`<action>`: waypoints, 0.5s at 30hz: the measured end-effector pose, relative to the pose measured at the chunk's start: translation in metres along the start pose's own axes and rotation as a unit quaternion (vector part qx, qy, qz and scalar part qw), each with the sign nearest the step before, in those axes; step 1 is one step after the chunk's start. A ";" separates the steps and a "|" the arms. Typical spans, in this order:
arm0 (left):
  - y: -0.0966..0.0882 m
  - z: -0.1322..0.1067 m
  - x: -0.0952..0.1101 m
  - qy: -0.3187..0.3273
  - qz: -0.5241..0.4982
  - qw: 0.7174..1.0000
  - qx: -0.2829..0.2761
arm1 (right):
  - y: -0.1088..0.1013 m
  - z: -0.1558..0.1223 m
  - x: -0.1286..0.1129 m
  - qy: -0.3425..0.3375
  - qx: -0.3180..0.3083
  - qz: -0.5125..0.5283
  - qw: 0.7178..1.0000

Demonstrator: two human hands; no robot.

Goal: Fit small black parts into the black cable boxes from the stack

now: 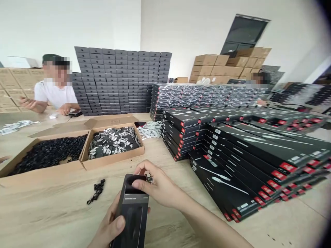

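My left hand (113, 220) is wrapped round a tall, narrow black box (133, 217) with small white lettering near its top. At the box's upper end my right hand (152, 182) is closed, its thumb pressed on the top flap (133, 179) and the fingers curled behind it. The top end looks at least partly open, with a dark hollow showing. Left of the box, a small cluster of black plastic pieces (97, 191) lies on the wooden table (59, 206).
One carton (84, 160) holds many small black parts, another (116, 160) black-and-white discs. White cables (152, 129) lie behind. Flat black-and-red boxes (253, 155) are stacked at right. Dark boxes (121, 79) form a wall behind. A co-worker (57, 86) sits at left, another person (260, 81) far right.
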State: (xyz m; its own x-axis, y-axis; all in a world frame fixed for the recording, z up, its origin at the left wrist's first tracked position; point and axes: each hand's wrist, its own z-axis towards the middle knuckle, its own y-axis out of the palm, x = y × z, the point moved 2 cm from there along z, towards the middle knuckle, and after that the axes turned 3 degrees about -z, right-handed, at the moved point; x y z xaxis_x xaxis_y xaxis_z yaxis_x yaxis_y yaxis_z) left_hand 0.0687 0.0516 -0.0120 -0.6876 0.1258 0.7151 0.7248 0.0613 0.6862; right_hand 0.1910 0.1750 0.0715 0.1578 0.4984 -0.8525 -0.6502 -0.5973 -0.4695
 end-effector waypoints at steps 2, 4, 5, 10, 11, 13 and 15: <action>-0.002 0.001 -0.002 -0.002 0.005 1.000 0.007 | 0.005 -0.001 0.004 0.033 -0.004 0.042 0.999; -0.002 0.005 -0.004 0.013 0.006 0.999 0.032 | 0.009 0.000 0.010 0.068 0.014 0.077 0.995; -0.002 0.007 -0.004 0.023 0.005 0.998 0.052 | 0.009 0.000 0.012 0.077 0.021 0.095 0.992; -0.018 0.014 0.000 0.034 -0.012 0.969 0.245 | 0.007 -0.013 0.009 0.119 0.003 0.210 0.970; -0.025 0.014 0.002 0.028 -0.016 0.960 0.278 | 0.011 -0.022 0.008 0.144 -0.017 0.234 0.961; -0.039 0.015 0.003 0.015 -0.017 0.952 0.305 | 0.022 -0.044 0.006 0.184 -0.061 0.272 0.943; -0.048 0.018 0.001 0.008 0.003 0.959 0.282 | 0.035 -0.069 0.007 0.186 -0.074 0.289 0.936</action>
State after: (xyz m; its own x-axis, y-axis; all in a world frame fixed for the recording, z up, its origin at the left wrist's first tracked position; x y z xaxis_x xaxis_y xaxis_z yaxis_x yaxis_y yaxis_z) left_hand 0.0344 0.0671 -0.0467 -0.6801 0.1138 0.7243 0.6344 0.5865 0.5036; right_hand 0.2205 0.1144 0.0336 0.0778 -0.1712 -0.9822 -0.6009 -0.7941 0.0908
